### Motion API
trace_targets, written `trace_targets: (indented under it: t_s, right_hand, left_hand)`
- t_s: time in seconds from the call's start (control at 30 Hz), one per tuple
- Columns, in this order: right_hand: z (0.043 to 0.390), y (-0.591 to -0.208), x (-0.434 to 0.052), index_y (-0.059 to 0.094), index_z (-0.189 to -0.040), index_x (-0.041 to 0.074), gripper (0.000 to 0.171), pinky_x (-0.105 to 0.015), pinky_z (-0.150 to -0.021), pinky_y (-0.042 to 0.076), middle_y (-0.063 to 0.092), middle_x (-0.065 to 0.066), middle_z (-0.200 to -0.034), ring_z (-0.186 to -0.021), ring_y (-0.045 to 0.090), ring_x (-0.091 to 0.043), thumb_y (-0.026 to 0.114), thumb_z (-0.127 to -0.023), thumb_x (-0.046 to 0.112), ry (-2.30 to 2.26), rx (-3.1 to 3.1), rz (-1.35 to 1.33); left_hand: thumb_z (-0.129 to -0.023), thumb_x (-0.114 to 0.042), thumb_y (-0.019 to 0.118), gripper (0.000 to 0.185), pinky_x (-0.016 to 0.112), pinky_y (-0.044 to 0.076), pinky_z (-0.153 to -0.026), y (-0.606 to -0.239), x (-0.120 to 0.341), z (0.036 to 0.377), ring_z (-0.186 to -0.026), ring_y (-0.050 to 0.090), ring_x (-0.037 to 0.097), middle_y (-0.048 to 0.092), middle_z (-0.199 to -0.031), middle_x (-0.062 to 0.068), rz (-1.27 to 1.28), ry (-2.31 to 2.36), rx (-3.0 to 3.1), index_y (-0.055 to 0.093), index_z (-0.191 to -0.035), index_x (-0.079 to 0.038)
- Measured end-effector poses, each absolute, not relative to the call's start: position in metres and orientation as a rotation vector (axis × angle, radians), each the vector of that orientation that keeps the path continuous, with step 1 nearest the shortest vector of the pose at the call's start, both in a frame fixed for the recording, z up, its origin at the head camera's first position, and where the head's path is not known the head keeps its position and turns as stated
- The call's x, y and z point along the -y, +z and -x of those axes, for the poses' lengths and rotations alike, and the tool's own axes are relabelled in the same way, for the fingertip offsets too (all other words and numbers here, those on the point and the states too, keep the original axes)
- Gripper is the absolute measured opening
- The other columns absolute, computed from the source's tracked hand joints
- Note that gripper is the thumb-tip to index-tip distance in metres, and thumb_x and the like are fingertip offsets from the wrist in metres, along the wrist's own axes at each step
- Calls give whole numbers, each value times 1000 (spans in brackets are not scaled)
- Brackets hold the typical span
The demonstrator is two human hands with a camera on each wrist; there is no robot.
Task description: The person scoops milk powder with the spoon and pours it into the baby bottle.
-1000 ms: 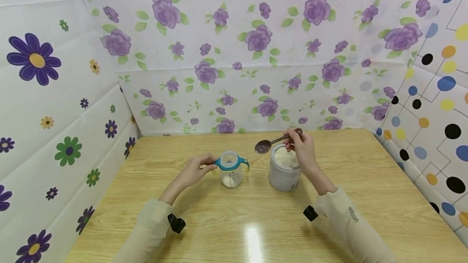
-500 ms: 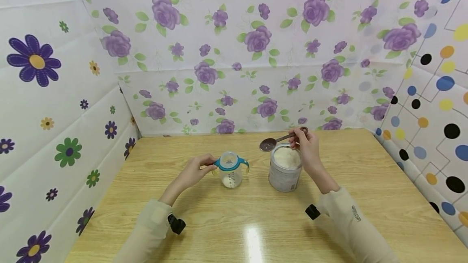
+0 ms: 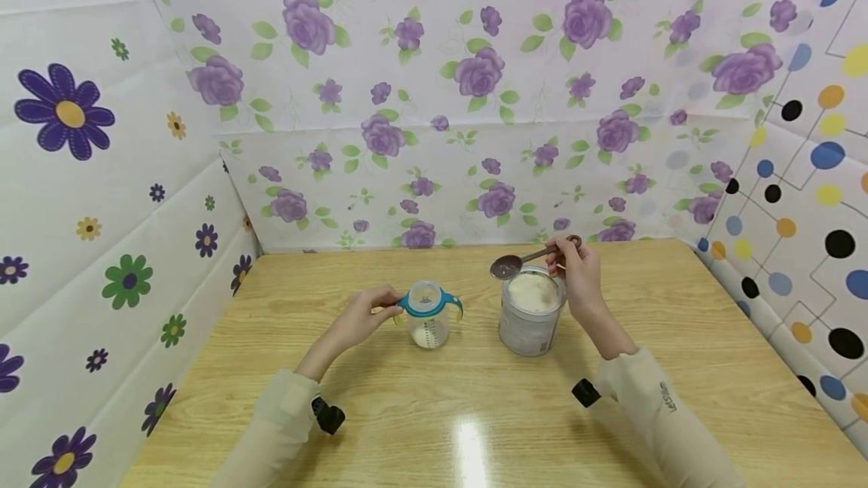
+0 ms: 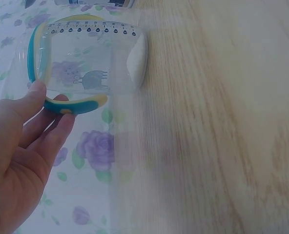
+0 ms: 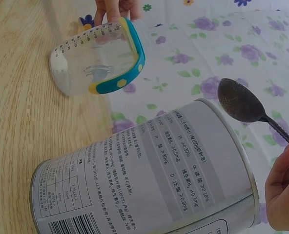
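Closest to me in the head view are the two pale sleeves, each with a black wrist camera [image 3: 328, 416] strapped below the cuff, reaching over the wooden table [image 3: 407, 435]. Further in, on my left side, the left hand [image 3: 362, 315] pinches one handle of the baby bottle [image 3: 429, 331], thumb on one face and fingers on the other; I judge this steadies the bottle while keeping fingers away from its mouth. The bottle stands upright on the table, its top uncapped as far as I can make out, and a small amount of white powder [image 4: 138, 61] lies against the bottom, leaving most of the marked scale above it clear. To the right, apart from the bottle but near it, the can [image 3: 525, 331] stands upright and lidless, pale powder [image 3: 533, 291] showing inside; having the two so close probably keeps the reach between them short. My right hand [image 3: 576, 273] pinches the brown spoon [image 3: 506, 267] near the end of its handle, a hold that likely lets the fingers stay above the rim. The bowl hangs over the can's left far edge, clear of it, with only a thin trace of residue visible. Behind everything rises the rose-printed cloth [image 3: 420, 111].
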State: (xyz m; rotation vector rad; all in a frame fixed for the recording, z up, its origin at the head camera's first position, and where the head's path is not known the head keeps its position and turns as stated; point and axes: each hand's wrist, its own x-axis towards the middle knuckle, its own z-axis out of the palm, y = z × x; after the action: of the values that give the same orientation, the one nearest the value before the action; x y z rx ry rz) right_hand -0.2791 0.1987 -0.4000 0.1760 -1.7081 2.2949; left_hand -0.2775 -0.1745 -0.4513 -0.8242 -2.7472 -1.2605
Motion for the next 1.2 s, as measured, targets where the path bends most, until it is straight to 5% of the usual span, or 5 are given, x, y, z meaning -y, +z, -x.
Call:
trace_targets:
  t_s: [1.2]
  right_hand:
    - [279, -404, -211, 61, -80, 8, 27, -15, -46, 43, 55, 3, -60, -49, 48, -6, 46, -101, 14, 2266, 1694, -69]
  left_hand:
    - [-94, -15, 62, 13, 43, 55, -92, -450, 175, 277, -105, 67, 23, 71, -109, 4, 830, -1294, 2746, 67, -106, -17]
